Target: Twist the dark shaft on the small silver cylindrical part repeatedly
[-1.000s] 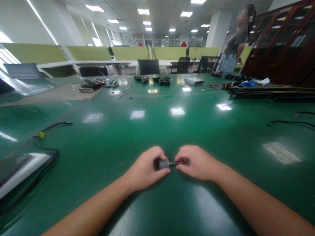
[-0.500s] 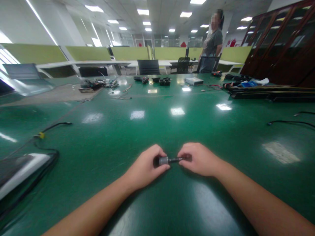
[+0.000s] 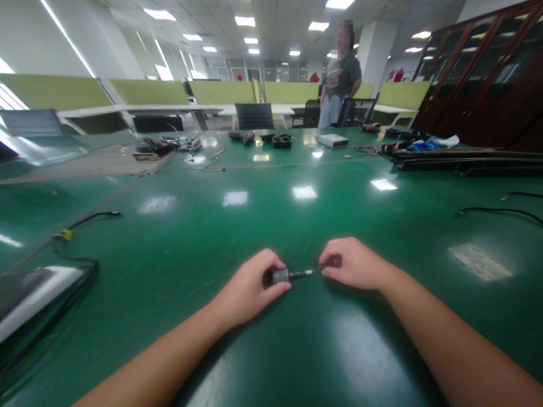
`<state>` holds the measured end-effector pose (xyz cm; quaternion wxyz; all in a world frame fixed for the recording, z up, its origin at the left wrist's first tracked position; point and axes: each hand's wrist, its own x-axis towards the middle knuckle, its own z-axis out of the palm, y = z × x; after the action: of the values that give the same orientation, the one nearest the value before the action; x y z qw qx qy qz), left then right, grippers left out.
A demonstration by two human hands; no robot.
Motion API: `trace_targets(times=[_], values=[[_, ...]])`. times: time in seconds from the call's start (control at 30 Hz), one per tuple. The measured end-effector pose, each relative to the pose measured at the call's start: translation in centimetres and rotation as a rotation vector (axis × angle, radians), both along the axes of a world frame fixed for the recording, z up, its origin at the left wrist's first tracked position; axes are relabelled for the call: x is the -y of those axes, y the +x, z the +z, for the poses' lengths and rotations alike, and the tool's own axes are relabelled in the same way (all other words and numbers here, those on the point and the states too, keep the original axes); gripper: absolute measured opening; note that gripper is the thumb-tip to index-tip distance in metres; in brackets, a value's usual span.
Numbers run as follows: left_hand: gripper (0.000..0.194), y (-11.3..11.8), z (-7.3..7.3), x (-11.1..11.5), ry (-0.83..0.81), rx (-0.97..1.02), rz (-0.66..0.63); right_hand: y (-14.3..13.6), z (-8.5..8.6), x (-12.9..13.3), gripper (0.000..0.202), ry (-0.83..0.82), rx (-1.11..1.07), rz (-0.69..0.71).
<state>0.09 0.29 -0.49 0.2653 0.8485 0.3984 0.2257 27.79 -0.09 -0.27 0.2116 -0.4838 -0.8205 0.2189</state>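
Between the thumb and fingers of my left hand (image 3: pixel 254 284) is a small cylindrical tool (image 3: pixel 280 276), dark and grey, with a thin shaft that points right and ends in a bright tip. Just right of that tip, my right hand (image 3: pixel 350 263) pinches a tiny dark piece (image 3: pixel 323 265), too small to make out. A short gap separates the piece from the shaft. Both hands are low over the green table (image 3: pixel 271 226).
A black cable (image 3: pixel 95 216) and a white-edged device (image 3: pixel 46 294) lie at the left. More cables (image 3: pixel 500 210) are at the right. Electronic parts (image 3: pixel 282 140), a flat box (image 3: pixel 333 140) and dark bars (image 3: pixel 466 160) line the far side. A person (image 3: pixel 340 79) stands beyond.
My right hand has moved right and slightly up, off the shaft, whose bright tip now shows. My left hand stays about where it was. The person in the back has shifted left.
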Motion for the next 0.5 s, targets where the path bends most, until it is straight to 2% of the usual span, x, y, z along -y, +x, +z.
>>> trace_targets(times=[0.5], values=[[0.019,0.3,0.3,0.0,-0.018,0.001,0.007,-1.6,-0.1,0.3,0.009,-0.063,-0.071,0.051]])
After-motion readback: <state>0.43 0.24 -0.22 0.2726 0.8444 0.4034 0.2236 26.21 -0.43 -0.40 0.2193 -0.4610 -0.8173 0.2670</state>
